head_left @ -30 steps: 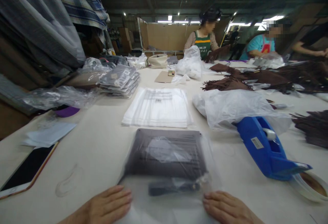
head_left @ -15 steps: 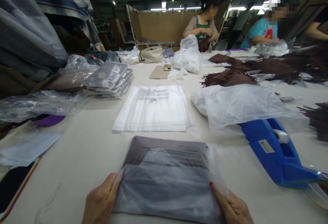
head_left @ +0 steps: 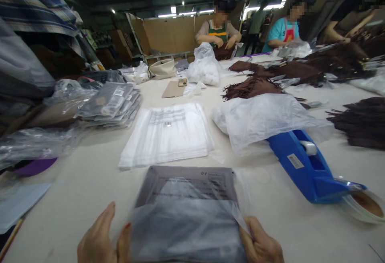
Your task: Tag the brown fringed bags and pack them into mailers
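Observation:
A dark grey folded item in a clear plastic bag [head_left: 186,227] lies low in front of me, printed text showing across its upper part and the bag's flap folded over the lower part. My right hand [head_left: 261,239] is closed on the bag's right edge, pinching the plastic. At the left edge, my left hand [head_left: 104,237] is open, its fingers lifted and spread, with the thumb close against the bag. Beyond the bag is a stack of white plastic bags [head_left: 168,134] with a barcode label. Right of it sits a blue tape dispenser [head_left: 303,166] with a tape roll [head_left: 365,207].
Packed grey bags [head_left: 110,102] are piled at left, near crumpled plastic [head_left: 39,142]. A translucent plastic bag [head_left: 258,118] lies behind the dispenser. Brown fringed cloths [head_left: 252,88] spread along the right. A phone [head_left: 182,81] rests on cardboard. Several people work across the table.
My left hand has let go of the bag's left edge and opened its fingers. My right hand still grips the right edge. The whole view has turned slightly, shifting the table leftward.

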Tool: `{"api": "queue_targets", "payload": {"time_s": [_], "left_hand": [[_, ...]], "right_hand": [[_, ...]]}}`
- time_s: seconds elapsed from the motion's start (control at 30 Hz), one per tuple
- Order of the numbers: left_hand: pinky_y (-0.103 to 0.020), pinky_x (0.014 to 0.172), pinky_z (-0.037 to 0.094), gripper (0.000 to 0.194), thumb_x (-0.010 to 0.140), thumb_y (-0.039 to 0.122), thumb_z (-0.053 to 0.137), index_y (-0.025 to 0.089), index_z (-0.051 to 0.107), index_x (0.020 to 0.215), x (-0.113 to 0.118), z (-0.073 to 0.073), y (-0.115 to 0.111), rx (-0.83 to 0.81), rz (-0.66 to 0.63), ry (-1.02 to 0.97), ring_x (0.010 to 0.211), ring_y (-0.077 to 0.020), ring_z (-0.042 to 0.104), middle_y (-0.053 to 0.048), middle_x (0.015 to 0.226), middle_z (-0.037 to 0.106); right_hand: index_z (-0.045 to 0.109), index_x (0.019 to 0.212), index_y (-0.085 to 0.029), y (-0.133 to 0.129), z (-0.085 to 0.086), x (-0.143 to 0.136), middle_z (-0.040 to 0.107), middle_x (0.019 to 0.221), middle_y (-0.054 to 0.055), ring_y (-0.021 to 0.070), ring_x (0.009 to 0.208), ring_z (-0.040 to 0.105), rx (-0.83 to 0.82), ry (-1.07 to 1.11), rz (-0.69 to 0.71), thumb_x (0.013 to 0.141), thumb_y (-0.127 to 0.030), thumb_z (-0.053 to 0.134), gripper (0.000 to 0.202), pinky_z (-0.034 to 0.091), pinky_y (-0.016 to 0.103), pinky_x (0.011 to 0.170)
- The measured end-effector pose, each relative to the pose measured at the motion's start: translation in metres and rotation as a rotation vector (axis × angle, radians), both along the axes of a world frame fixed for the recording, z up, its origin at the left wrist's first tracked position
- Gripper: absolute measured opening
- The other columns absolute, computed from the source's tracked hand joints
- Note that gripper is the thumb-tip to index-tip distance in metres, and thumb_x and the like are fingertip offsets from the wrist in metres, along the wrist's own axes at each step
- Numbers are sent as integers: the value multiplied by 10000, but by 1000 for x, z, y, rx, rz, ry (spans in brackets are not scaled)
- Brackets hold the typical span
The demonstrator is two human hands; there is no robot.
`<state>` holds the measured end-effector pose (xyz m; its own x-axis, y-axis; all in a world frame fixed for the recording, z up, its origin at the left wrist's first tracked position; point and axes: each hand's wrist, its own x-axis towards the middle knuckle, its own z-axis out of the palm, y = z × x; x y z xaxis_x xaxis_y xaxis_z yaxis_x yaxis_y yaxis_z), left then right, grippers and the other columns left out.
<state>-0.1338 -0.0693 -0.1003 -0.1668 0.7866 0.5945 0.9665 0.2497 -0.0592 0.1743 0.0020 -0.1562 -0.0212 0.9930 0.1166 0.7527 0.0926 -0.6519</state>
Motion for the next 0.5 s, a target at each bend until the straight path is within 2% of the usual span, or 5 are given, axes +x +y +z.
{"api": "queue_targets", "payload": {"time_s": [0.07,0.13,0.23,0.33,0.5], "left_hand": [[-453,993,374,541,887,271,430,224,271,1401,21,5,11,-17,-379,74,1140,-273,517,-108,1214,576],[-500,1103,182,483,883,333,457,302,365,1356,35,4,31,-109,-595,114,1238,-270,427,-55,1271,551],[-491,1112,82,464,872,474,455,278,475,1292,36,-4,61,-195,-585,139,1284,-292,358,-97,1329,497],[-477,1068,208,458,904,416,407,304,396,1347,24,-9,74,-275,-551,131,1301,-283,330,-91,1388,434],[-531,977,346,516,897,433,407,351,280,1390,19,-5,70,-395,-500,88,1311,-304,314,-59,1435,377]], "right_hand": [[520,684,-258,1,0,0,460,451,-42,124,365,473,8,-16,6,897,-570,243,469,399,199,417],[509,683,-250,3,0,3,456,444,-48,118,363,476,31,-56,21,913,-537,251,449,399,189,415],[585,751,-224,7,2,13,536,497,-21,102,364,503,191,-202,191,956,-398,225,449,382,175,401],[651,880,-210,9,5,21,618,587,12,106,378,546,325,-417,290,966,-271,184,479,349,200,380],[625,754,-232,3,12,17,600,527,-8,136,394,584,284,-633,140,959,-313,283,407,323,240,377]]}}
